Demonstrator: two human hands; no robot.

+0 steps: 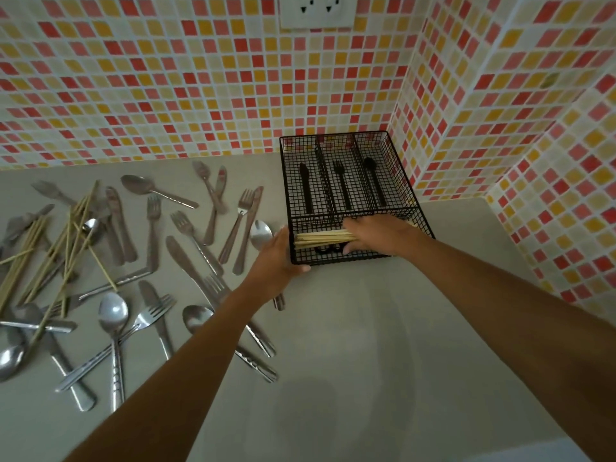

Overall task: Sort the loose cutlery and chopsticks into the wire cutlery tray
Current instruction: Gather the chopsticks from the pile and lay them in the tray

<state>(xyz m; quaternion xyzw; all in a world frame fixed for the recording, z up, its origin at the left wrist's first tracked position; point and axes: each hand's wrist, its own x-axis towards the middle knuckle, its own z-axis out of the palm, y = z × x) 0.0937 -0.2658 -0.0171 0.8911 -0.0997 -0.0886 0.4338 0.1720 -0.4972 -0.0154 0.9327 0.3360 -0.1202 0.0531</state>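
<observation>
A black wire cutlery tray (393, 151) stands in the counter's back right corner. Its three long compartments carry black knife, fork and spoon markers. My right hand (380, 233) is shut on a bundle of pale chopsticks (320, 240), held across the tray's front crosswise compartment. My left hand (278, 258) rests against the tray's front left corner, thumb on the rim. Loose steel spoons, forks and knives (186, 228) lie scattered on the left of the counter. More chopsticks (63, 241) lie in a loose heap at the far left.
The grey counter (366, 345) stretches from the tray to the near edge. Mosaic tile walls close the back and right sides. A white wall socket (316, 10) sits above the tray.
</observation>
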